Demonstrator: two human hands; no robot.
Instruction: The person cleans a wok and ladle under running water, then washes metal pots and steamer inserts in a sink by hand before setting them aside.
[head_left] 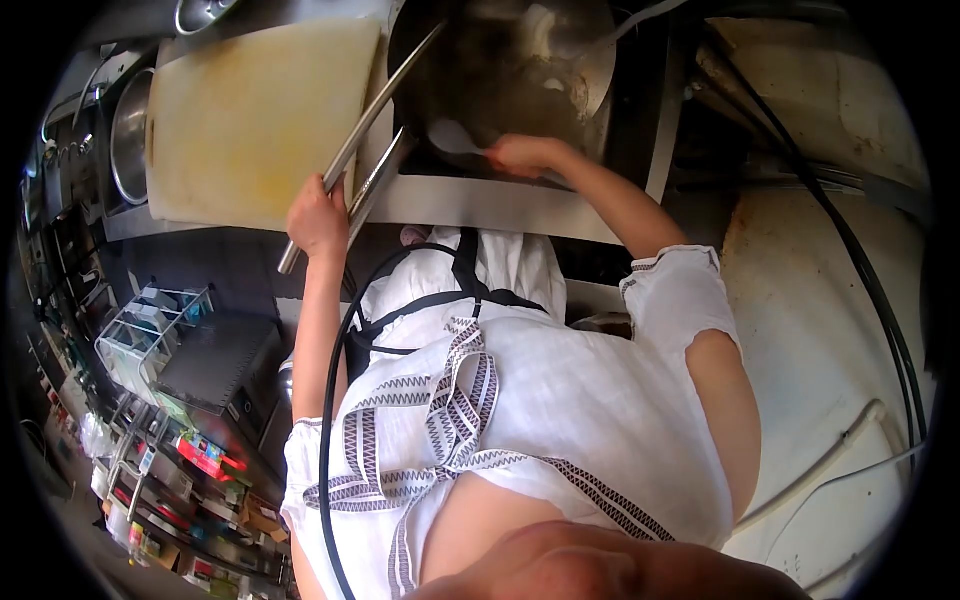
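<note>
A large dark wok sits at the top of the view, its inside hazy, with pale streaks on the right part. My left hand is wrapped around a long metal handle that slants up over the wok's left edge; its far end is hard to make out. A second metal bar runs beside that hand; I cannot tell whether it belongs to the wok. At the wok's near edge, my right hand is closed on a pale spoon, its bowl pointing left.
A worn, yellowed cutting board lies left of the wok, beside a metal bowl. Black cables hang on the right over a pale surface. Lower left are a wire rack and cluttered shelves.
</note>
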